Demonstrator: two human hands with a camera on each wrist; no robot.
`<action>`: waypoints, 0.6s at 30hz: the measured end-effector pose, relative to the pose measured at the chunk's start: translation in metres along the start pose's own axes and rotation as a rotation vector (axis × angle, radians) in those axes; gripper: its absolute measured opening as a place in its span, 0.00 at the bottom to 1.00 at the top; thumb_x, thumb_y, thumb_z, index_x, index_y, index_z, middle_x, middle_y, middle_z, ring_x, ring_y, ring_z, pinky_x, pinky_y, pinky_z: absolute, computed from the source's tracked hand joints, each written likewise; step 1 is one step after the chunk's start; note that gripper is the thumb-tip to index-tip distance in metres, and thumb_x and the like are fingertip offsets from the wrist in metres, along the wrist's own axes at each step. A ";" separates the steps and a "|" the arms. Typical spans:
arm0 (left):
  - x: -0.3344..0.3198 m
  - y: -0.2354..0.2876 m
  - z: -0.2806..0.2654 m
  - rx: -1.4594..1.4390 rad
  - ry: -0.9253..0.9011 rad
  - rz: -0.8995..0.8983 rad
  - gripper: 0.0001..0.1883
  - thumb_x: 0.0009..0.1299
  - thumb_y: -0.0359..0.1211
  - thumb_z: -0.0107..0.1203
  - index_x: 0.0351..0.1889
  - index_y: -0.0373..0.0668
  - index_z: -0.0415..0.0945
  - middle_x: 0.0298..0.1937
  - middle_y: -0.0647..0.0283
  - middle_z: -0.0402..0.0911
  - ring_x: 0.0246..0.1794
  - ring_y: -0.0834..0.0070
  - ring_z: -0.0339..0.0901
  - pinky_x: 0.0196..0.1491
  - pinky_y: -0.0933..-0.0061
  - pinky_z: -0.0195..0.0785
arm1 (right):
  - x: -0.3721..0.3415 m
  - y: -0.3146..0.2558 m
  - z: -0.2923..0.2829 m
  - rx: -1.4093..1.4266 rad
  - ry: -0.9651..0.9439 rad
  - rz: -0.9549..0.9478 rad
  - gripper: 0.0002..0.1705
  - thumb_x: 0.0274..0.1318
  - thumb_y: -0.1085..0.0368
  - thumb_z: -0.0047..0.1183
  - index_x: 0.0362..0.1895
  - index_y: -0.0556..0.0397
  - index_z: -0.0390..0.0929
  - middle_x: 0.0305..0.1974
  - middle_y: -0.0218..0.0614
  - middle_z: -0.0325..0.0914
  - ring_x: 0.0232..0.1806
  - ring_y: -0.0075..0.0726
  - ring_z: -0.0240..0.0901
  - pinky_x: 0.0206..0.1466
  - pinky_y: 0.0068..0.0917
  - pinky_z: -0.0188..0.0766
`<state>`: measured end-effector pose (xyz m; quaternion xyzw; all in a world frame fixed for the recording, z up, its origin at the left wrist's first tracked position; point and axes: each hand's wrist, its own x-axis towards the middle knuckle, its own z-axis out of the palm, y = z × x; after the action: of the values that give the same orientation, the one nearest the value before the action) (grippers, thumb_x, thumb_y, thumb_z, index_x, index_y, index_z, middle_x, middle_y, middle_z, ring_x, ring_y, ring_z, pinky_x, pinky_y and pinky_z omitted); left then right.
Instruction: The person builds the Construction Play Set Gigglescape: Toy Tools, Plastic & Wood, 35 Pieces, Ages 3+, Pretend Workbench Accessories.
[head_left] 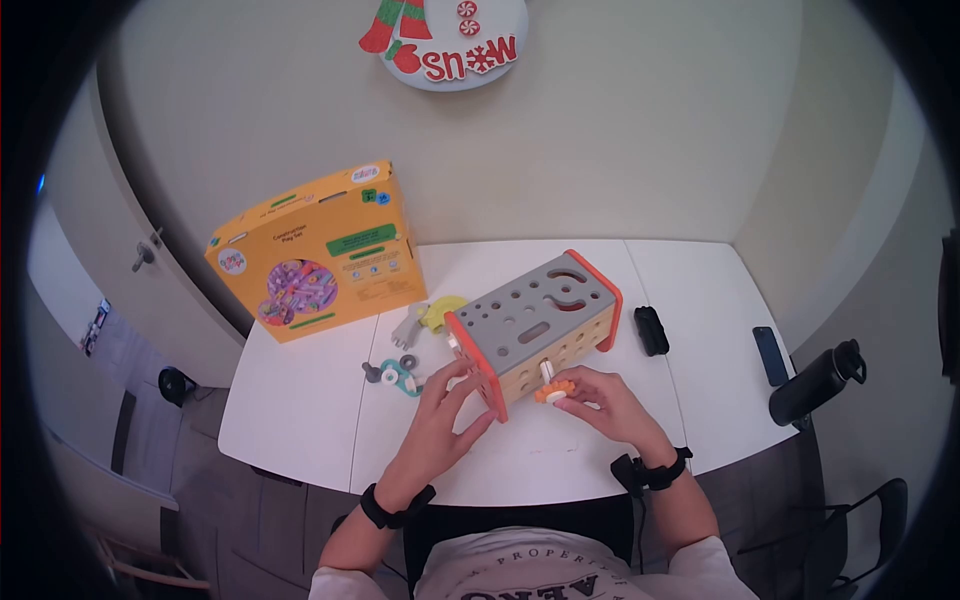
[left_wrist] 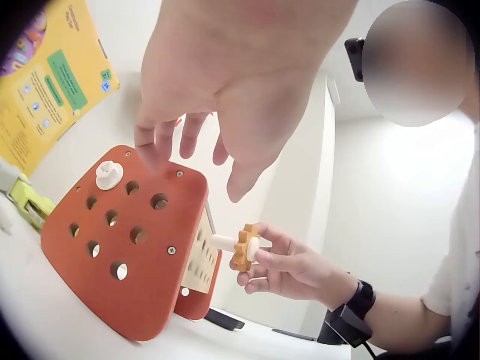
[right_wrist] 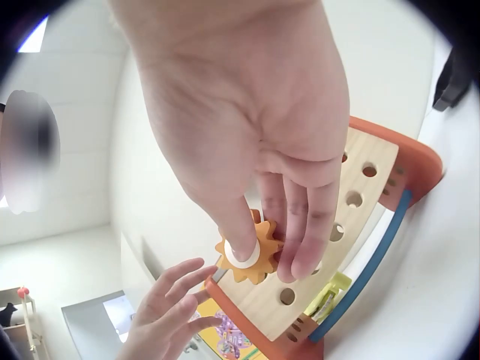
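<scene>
A wooden toy toolbox (head_left: 490,345) with a grey holed top and red end panels (left_wrist: 142,289) stands on the table. My right hand (head_left: 608,408) pinches an orange toy gear (right_wrist: 262,268) between thumb and fingers, at the pale wooden side panel (right_wrist: 352,225). The thumb presses the gear's white centre. A white toy bolt (left_wrist: 223,241) runs from the gear towards the panel. My left hand (head_left: 430,435) is at the near red end panel, its fingers loosely bent and holding nothing. A white knob (left_wrist: 109,175) sits on that panel.
A yellow play set box (head_left: 320,255) stands at the back left. Beside the toolbox lie a yellow-green piece (head_left: 440,312), a grey claw-like piece (head_left: 408,328) and teal and grey parts (head_left: 400,378). To the right are a black case (head_left: 651,331), a phone (head_left: 769,356) and a black bottle (head_left: 815,385).
</scene>
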<state>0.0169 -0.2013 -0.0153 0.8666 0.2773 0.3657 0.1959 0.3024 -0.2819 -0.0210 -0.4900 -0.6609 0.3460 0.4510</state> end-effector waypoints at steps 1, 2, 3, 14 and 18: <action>0.005 -0.001 0.001 0.024 -0.010 0.009 0.31 0.67 0.32 0.74 0.67 0.45 0.76 0.71 0.52 0.71 0.71 0.56 0.71 0.63 0.60 0.73 | 0.000 0.004 -0.003 0.025 -0.024 0.023 0.18 0.70 0.70 0.61 0.61 0.58 0.78 0.52 0.42 0.86 0.49 0.34 0.87 0.58 0.29 0.83; 0.010 -0.002 0.003 0.049 -0.019 0.018 0.31 0.67 0.33 0.73 0.68 0.45 0.76 0.73 0.51 0.70 0.73 0.53 0.69 0.67 0.57 0.70 | 0.001 0.008 -0.004 0.030 -0.032 0.032 0.18 0.70 0.71 0.61 0.61 0.59 0.77 0.52 0.42 0.86 0.50 0.33 0.87 0.58 0.30 0.82; 0.015 -0.003 0.005 0.075 -0.027 0.027 0.31 0.67 0.34 0.73 0.69 0.46 0.76 0.74 0.50 0.69 0.75 0.50 0.66 0.71 0.54 0.68 | 0.002 0.013 -0.004 0.035 -0.042 0.040 0.18 0.70 0.72 0.61 0.61 0.59 0.77 0.53 0.41 0.86 0.51 0.32 0.86 0.59 0.30 0.82; 0.028 -0.008 0.039 0.211 0.079 -0.014 0.28 0.64 0.35 0.73 0.63 0.40 0.79 0.76 0.43 0.68 0.76 0.33 0.65 0.68 0.46 0.72 | 0.008 0.020 -0.006 0.074 0.015 0.079 0.26 0.67 0.72 0.65 0.67 0.56 0.76 0.59 0.38 0.83 0.55 0.31 0.84 0.58 0.29 0.81; 0.029 -0.007 0.039 0.213 0.082 -0.016 0.26 0.62 0.30 0.69 0.61 0.38 0.79 0.74 0.42 0.69 0.74 0.30 0.68 0.62 0.47 0.78 | 0.010 0.022 -0.008 0.077 0.125 0.123 0.27 0.63 0.73 0.68 0.65 0.54 0.77 0.58 0.34 0.82 0.57 0.29 0.82 0.56 0.29 0.81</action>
<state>0.0599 -0.1832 -0.0291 0.8645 0.3294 0.3678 0.0941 0.3164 -0.2665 -0.0349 -0.5327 -0.5864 0.3666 0.4879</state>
